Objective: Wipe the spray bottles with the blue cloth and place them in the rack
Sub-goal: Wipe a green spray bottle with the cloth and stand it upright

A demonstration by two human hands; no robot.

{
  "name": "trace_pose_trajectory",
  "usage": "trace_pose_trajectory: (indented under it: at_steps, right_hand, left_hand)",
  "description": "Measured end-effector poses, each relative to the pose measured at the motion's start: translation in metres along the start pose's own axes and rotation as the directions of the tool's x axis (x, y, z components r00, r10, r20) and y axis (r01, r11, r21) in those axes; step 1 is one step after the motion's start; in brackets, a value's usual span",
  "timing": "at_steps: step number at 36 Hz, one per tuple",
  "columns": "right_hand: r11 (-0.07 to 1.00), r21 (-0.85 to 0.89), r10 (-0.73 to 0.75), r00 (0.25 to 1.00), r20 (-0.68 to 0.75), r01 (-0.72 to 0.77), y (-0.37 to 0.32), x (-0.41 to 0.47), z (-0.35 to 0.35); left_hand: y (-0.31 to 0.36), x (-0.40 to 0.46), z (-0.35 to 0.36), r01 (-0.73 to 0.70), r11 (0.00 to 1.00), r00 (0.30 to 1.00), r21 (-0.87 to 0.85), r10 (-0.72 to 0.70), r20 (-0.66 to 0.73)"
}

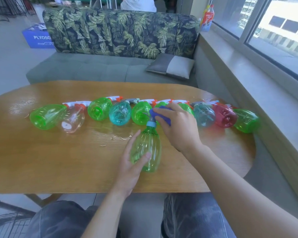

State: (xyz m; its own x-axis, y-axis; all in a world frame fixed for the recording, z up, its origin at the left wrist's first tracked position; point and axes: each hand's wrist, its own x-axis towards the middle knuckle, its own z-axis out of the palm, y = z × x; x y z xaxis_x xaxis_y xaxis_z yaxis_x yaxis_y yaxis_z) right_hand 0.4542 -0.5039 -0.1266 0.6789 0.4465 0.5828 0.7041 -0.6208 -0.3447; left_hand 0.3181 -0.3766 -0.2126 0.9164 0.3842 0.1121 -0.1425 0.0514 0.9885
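— Bottle lies on the table, left hand curled around it; right hand pinches the cloth at its nozzle.
— Risk?
— Smooth plastic may roll; elbow could knock the row.

A wooden table with rounded ends is seen near. Beyond it, a grey sofa is backed by a leaf-patterned cushion, and a grey pillow is laid at its right end. A blue box is set on the floor far left. A window is seen on the right.
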Motion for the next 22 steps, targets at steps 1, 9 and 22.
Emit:
trace_pose_trajectory:
  at_steps: [1,9,22]
  right_hand:
    - [0.999,0.026,-0.044,0.999,0.032,0.043,-0.003,-0.003,0.0]
    - [0.994,-0.065,0.082,0.996,-0.04,-0.085,0.01,0.006,-0.006]
    - [0.998,-0.058,-0.005,1.0,-0.009,0.004,0.008,0.002,-0.007]
  left_hand:
    - [0.0,0.0,0.0,0.004,1.0,1.0,-0.011,-0.005,-0.01]
    - [0.002,0.0,0.0,0.015,1.0,1.0,0.013,-0.015,0.024]
    - [-0.002,0.002,-0.001,0.009,1.0,1.0,-0.019,-0.009,0.011]
